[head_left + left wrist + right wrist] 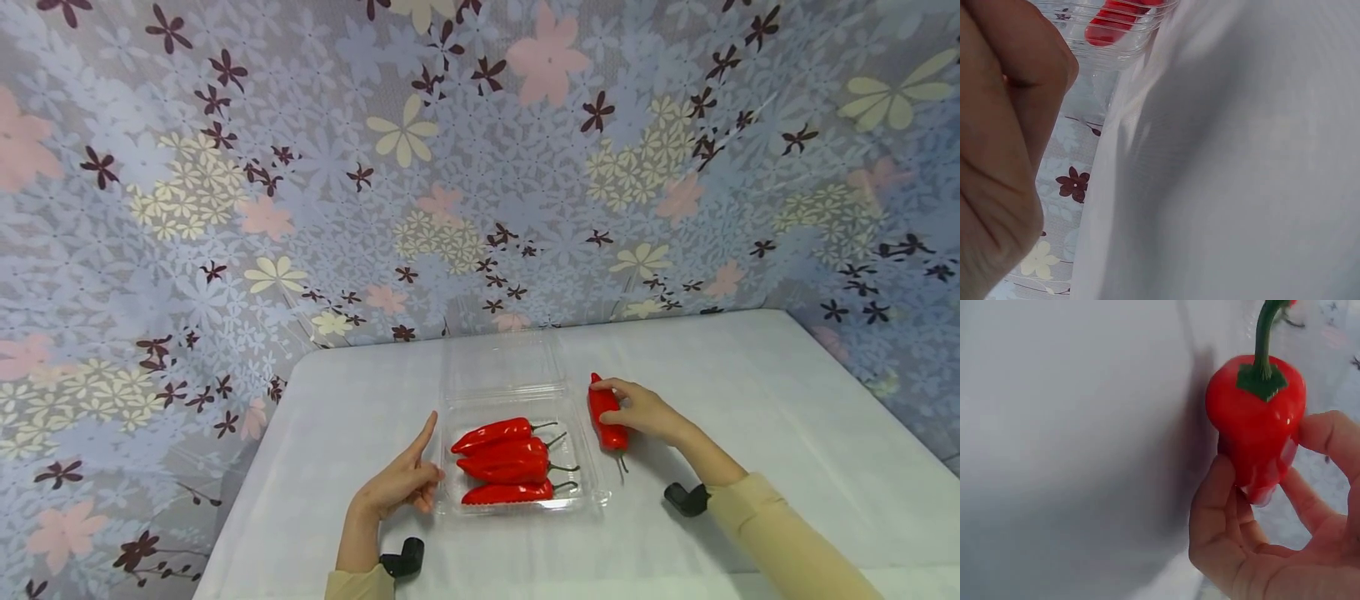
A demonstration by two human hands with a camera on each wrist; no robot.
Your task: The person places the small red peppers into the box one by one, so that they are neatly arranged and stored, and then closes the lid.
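Note:
My right hand (647,410) grips a red pepper (604,414) between thumb and fingers, just right of the clear plastic box (587,467). In the right wrist view the pepper (1257,419) shows its green stem towards the camera. Inside the box lie several more red peppers (504,462), side by side with stems to the right. My left hand (397,485) is beside the box's left wall, index finger straight and the other fingers bent. Its fingertips appear close to the wall; contact is hard to tell. The left wrist view shows the hand (1004,144) near the box.
The box's clear lid (502,362) lies folded back towards the wall. A white cloth (750,400) covers the table. Behind it rises a flower-patterned wall covering (480,167). Black wrist cameras (405,558) stick out from both wrists.

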